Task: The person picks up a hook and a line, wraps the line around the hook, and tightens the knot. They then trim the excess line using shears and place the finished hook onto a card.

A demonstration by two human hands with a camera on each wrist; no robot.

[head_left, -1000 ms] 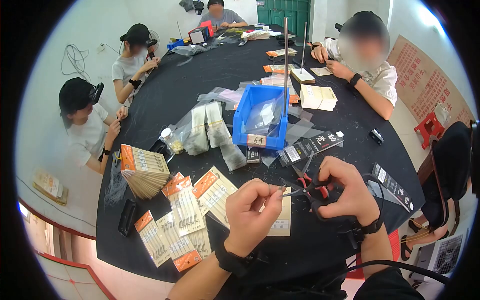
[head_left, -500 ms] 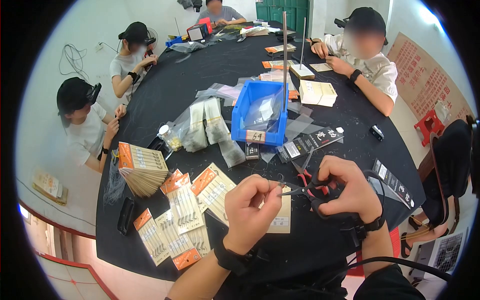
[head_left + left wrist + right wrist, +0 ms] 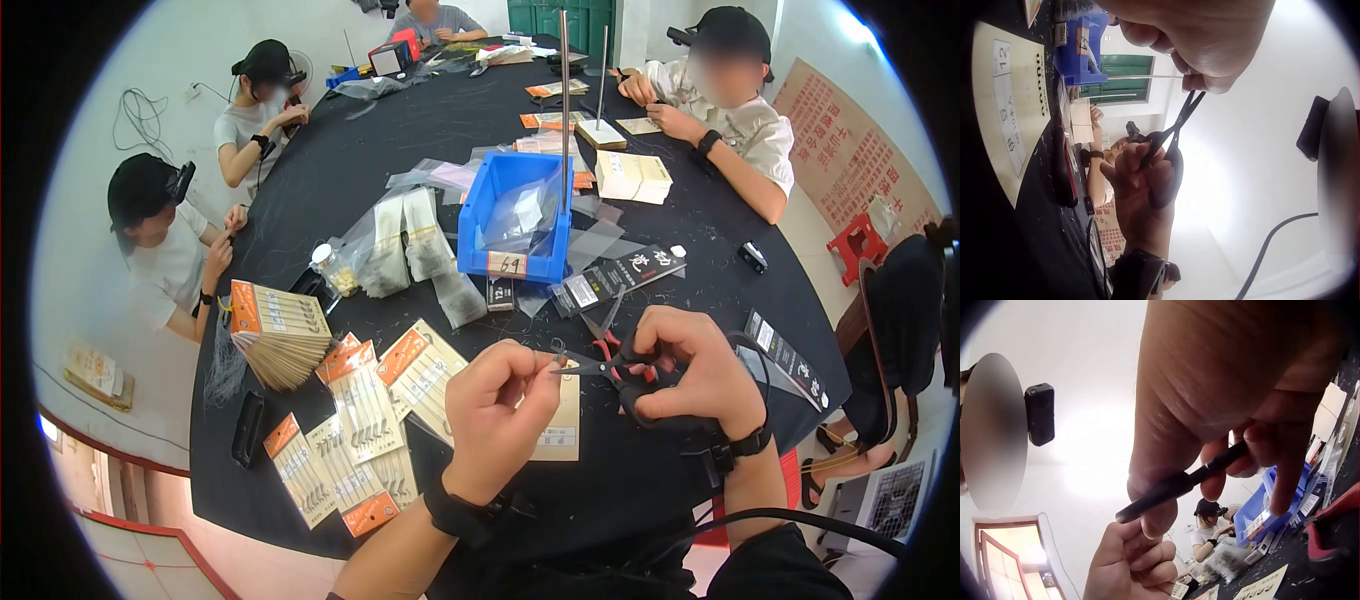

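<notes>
Two hands this side of blue bin (image 3: 476, 230): L hand (image 3: 495, 410) pinches tiny bit (image 3: 556, 349), R hand (image 3: 700, 375) grips scissors (image 3: 590, 368), blades lying sideways, tips right at L fingertips (image 3: 540, 370).

Tiny item (image 3: 555, 350) pinched by left hand (image 3: 500, 405) at tips of black scissors (image 3: 590, 369): too small to tell. Handles mostly hidden inside right hand (image 3: 690, 375). Red-handled scissors (image 3: 604, 343) just behind black scissors partly covered. Pale card (image 3: 560, 438) below them half hidden, print unreadable.
</notes>
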